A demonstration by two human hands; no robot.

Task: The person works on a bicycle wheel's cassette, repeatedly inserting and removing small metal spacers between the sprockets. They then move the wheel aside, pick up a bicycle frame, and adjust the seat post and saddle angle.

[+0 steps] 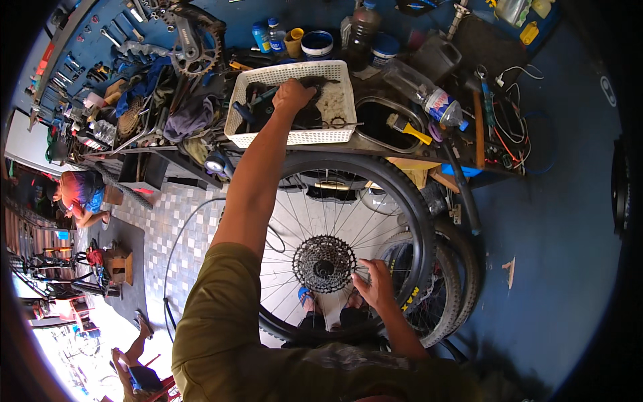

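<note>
In the head view, the wheel (418, 228) was in front of the person's body, below the bench's front edge, its cassette (308, 262) turned up toward the camera. Its axle, the long axis through the hub, pointed roughly at the viewer; what supported the wheel could not be told. The right hand (379, 285) was half open just beside the cassette's right edge, thumb and fingers apart, gripping nothing; contact could not be told. The left hand (293, 96) reached into the white basket (315, 137), fingers curled down among dark items; any grip was hidden. The basket's long side ran left to right. Right of it, a brush (410, 128) pointed its yellow handle toward the lower right.
</note>
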